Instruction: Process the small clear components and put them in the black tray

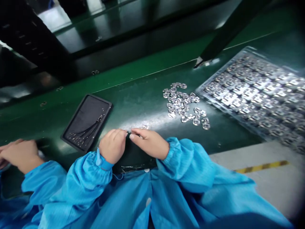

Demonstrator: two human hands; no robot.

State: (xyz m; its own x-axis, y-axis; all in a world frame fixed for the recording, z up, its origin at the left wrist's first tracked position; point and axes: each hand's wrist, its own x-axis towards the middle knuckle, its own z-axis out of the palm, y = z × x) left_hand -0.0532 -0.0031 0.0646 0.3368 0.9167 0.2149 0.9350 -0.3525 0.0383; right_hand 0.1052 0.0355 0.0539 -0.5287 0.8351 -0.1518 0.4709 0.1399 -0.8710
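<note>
Evidently, the two grips work close together: the left grip (113,146) and the right grip (150,143) bring thumbs and fingers almost tip to tip just above the near part of the worktop (133,98). Their fingers are curled in, but what each one pinches, if anything, is too small and blurred to tell. Meeting in front of the body probably steadies fine handling.

Just beyond the right grip's fingers lies a small metal piece (145,127). Farther out and to its right, a loose heap of metal parts (177,103) sits, presumably spread so single ones can be lifted easily. Beyond that, a clear tray (228,113) bears similar parts in rows, likely to stop them tangling or knocking together.

Just past the left grip, a black tray (87,108) carries thin dark strands (91,131) with pale tips; its raised rim probably stops them rolling off. Left of that grip, well apart, is a co-worker's hand (23,152).
</note>
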